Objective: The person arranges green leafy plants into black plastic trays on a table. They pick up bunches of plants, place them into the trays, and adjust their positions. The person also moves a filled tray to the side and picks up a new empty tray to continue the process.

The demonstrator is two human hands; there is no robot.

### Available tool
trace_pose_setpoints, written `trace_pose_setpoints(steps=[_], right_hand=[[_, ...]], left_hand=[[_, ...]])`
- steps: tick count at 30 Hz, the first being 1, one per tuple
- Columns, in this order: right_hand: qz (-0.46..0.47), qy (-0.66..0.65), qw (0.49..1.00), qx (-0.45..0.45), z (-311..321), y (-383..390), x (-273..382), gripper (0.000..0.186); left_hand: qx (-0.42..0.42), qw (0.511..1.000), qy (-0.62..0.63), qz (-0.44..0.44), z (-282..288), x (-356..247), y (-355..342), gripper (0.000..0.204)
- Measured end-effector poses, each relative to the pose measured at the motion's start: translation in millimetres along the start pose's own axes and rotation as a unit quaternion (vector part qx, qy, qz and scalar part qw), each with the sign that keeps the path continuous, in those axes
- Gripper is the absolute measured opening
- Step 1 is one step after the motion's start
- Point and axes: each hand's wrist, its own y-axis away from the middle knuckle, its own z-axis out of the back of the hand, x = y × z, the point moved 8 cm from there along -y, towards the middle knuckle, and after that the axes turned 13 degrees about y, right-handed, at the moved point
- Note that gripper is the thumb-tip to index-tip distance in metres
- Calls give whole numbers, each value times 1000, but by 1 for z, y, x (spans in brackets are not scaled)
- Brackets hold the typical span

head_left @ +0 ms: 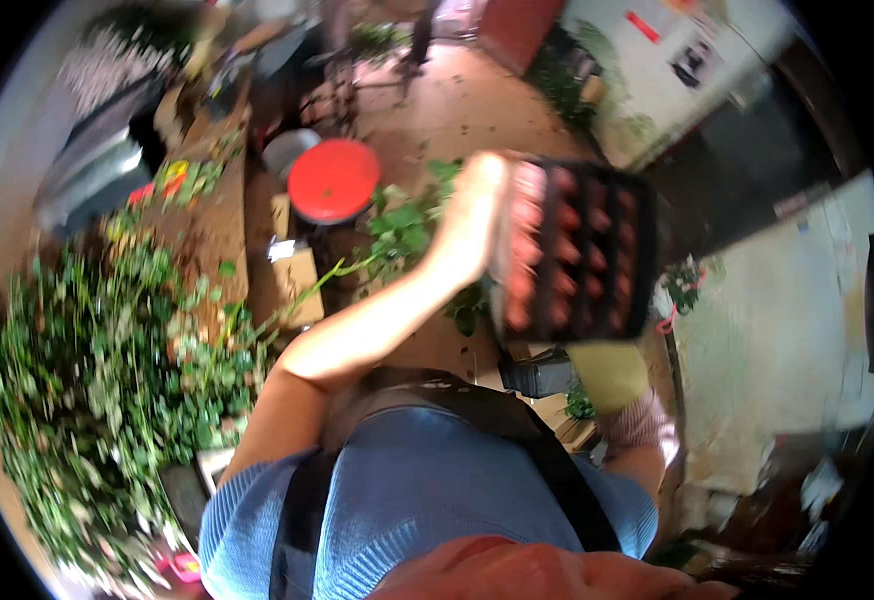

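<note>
In front of my chest, a boxy black-wrapped bundle (579, 255) is held up, blurred by motion. Its face shows several rows of reddish, bud-like heads with dark strips between them. My bare left hand (472, 215) closes on its left side; the fingertips are smeared. At its lower edge is my right hand (607, 375) in a pale yellow glove, with fingers hidden behind the bundle. Beyond my left forearm, a leafy green stem (332, 272) slants up toward a spray of leaves (399, 235).
To my left lies a large heap of leafy stems (97, 390). A round red-topped stool (334, 180) stands ahead, with a grey bucket (290, 150) behind it. Cardboard pieces (299, 285) lie nearby. A pale wall (782, 330) runs along the right. Another person's arm (262, 35) shows far left.
</note>
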Motion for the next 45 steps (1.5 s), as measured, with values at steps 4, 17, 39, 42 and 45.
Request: trace_pose_setpoints(steps=[4,17,39,42,45], right_hand=[[-70,25,995,-65,35,64,-38,45],[-185,63,961,-196,118,172,-101,48],[-198,-32,965,-170,246,109,-211,53],[-219,-67,955,-190,262,114,-248,54],[-249,-125,933,-227,271,132,-313,55]], left_hand=[[22,922,-319,-219,-34,-22,48,42],[106,932,-141,-318,-150,46,12,32],[252,932,-192,-173,-158,222,-93,30],[298,927,-168,-156,-145,260,-89,26],[218,932,-272,-98,-94,292,-71,27]])
